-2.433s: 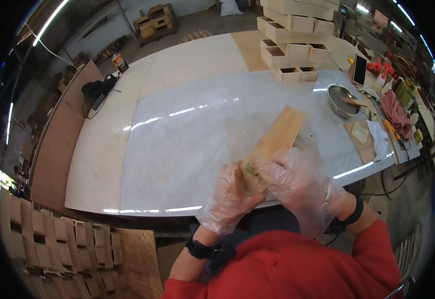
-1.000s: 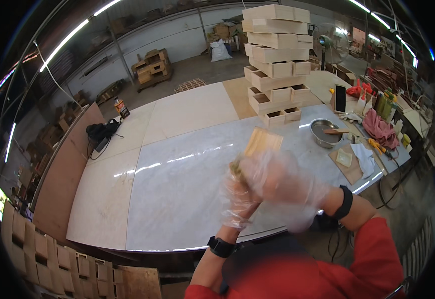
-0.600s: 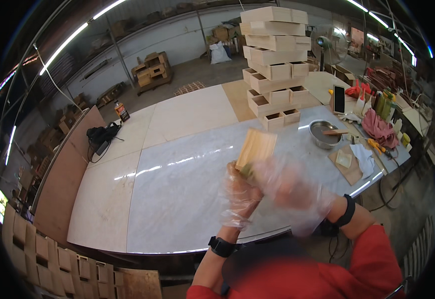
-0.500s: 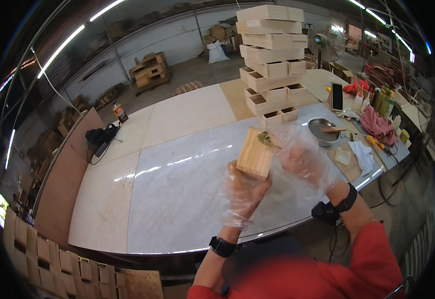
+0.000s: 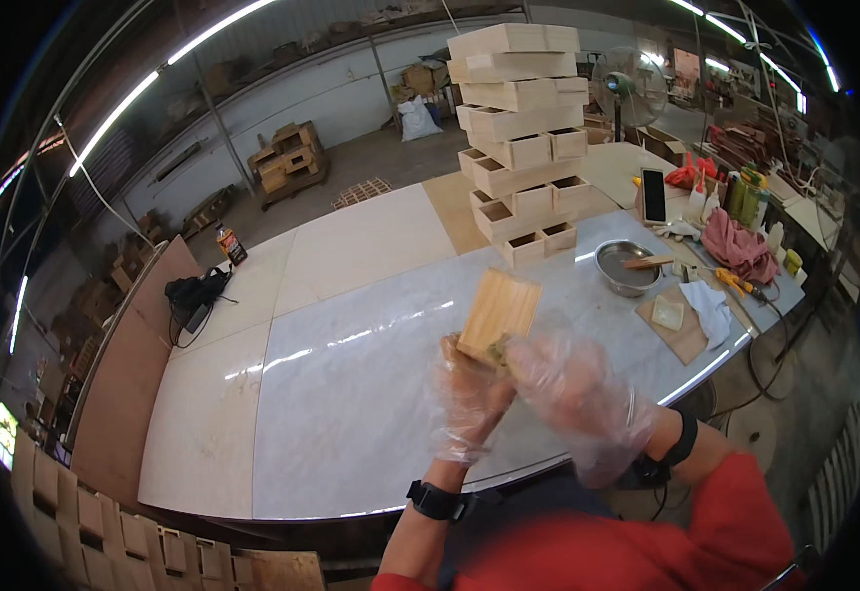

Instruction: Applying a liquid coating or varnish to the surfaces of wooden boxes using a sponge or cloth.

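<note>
My left hand (image 5: 471, 394), in a clear plastic glove, grips a small wooden box (image 5: 501, 307) by its near end and holds it tilted above the table. Its broad, pale-grained face is turned up. With fingers closed, my right hand (image 5: 570, 379), gloved the same way, presses a small greenish pad (image 5: 496, 352) against the near edge of that face. Whether the pad is sponge or cloth I cannot tell. Beyond my hands rises a tall stack of pale wooden boxes (image 5: 524, 148), some with open compartments.
On the grey-topped table (image 5: 351, 414), a metal bowl (image 5: 627, 268) with a wooden stick across it stands right of the stack. Near it are a phone (image 5: 653, 197), a white cloth (image 5: 708, 313), a pink rag (image 5: 738, 242) and bottles (image 5: 748, 197). A black bag (image 5: 197, 294) lies far left.
My right hand has moved the greenish pad from the box's far end down to its near edge. The box has turned slightly in my left hand.
</note>
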### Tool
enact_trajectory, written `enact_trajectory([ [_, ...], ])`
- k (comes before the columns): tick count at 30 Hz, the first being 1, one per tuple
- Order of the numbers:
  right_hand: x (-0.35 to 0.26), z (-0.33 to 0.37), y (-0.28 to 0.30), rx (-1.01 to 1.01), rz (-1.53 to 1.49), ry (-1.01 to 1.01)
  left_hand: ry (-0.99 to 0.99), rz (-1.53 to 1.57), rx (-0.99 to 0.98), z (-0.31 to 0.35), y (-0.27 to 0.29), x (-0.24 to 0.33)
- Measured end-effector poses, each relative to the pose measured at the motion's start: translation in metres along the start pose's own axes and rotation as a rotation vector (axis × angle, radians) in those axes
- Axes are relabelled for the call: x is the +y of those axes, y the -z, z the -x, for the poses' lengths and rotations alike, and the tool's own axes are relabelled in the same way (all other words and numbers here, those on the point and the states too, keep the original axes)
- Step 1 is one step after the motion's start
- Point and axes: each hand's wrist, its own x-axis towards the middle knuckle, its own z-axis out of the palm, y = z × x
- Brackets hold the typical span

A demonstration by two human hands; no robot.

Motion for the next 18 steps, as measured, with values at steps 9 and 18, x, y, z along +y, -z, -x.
enact_trajectory([
  [9,0.08,-0.04,-0.022,0.115,-0.134,0.018,-0.082,-0.218,-0.074,0.005,0.003,0.013],
  [18,0.073,-0.049,-0.013,0.067,0.04,0.081,0.015,-0.294,-0.144,-0.001,0.007,0.019],
])
